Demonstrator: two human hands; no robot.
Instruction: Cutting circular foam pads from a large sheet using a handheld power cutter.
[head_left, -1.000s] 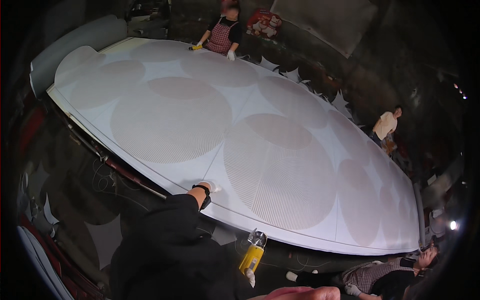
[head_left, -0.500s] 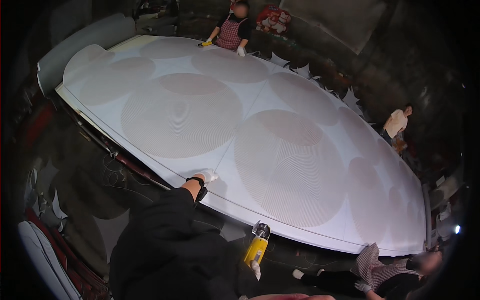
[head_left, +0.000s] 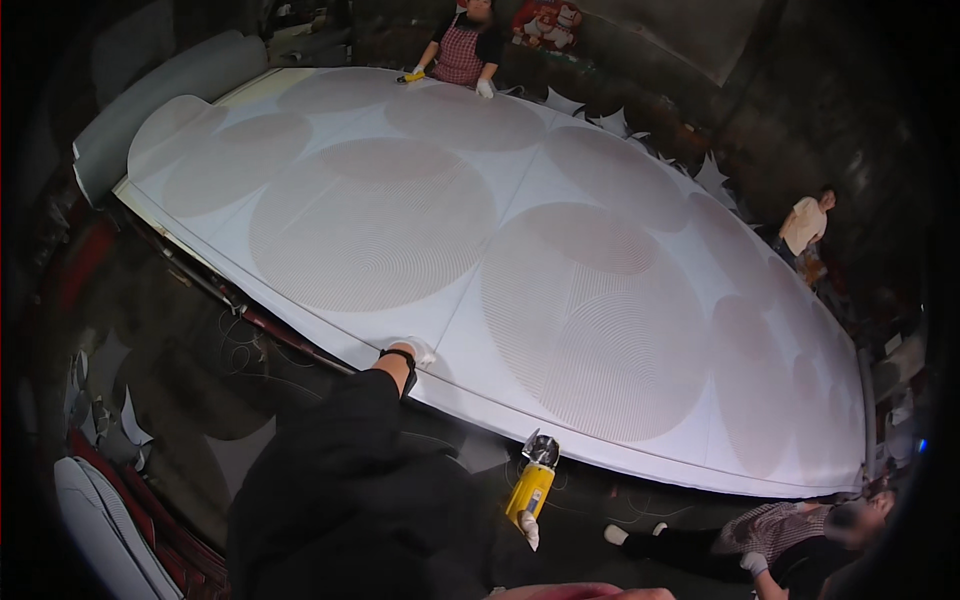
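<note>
The left hand (head_left: 421, 351) rests on the circle-patterned sheet (head_left: 484, 282), finger closure unclear; by the sheet's near edge, the right hand (head_left: 529, 528) grips a yellow handheld cutter (head_left: 532, 488)

Beneath the white-gloved left fingers (head_left: 429, 356), a broad white sheet (head_left: 462, 355) is displaying large grey-beige circles (head_left: 375, 230) of fine curved stripes. At the white-gloved right fingers (head_left: 529, 528), a handheld power tool (head_left: 531, 490) is showing yellow casing and a silver head (head_left: 542, 450). Far beyond the left fingers, a co-worker's fabric apron (head_left: 460, 57) is showing red-and-white checks.
</note>
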